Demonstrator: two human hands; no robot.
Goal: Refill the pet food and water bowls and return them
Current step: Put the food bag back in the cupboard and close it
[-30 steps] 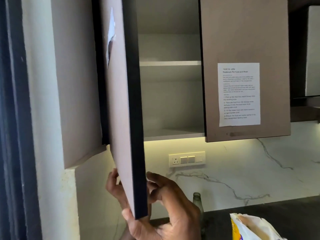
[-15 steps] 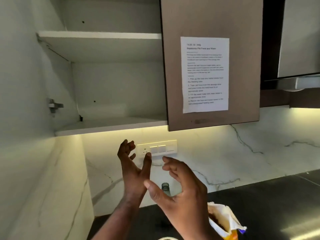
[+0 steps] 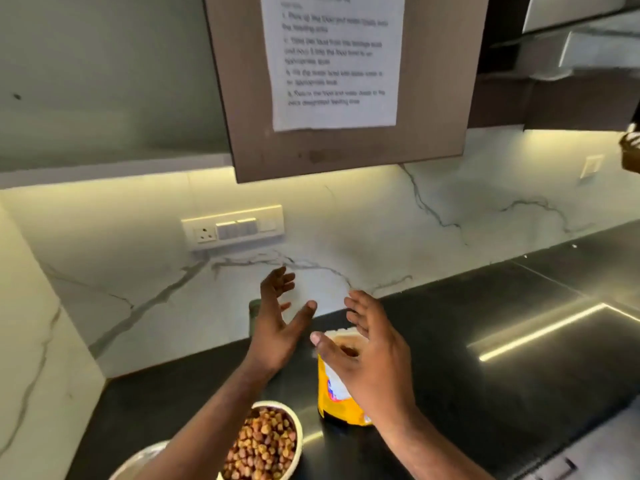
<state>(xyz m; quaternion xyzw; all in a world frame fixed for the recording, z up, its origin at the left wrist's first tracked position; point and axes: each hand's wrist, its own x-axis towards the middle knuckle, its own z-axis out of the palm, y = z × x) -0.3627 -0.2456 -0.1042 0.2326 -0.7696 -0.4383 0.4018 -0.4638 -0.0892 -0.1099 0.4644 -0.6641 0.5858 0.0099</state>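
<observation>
A dark tabletop runs under a marble wall and a cupboard door bearing a printed sheet; the left hand and right hand hover above it, fingers spread apart, gripping nothing; a yellow food bag stands open just beneath the right fingers; a bowl full of brown kibble sits below the left wrist.

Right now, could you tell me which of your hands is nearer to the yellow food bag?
The right hand. It hovers open directly over the yellow food bag, covering part of its mouth. The left hand is open too, up and to the bag's left, not touching it.
</observation>
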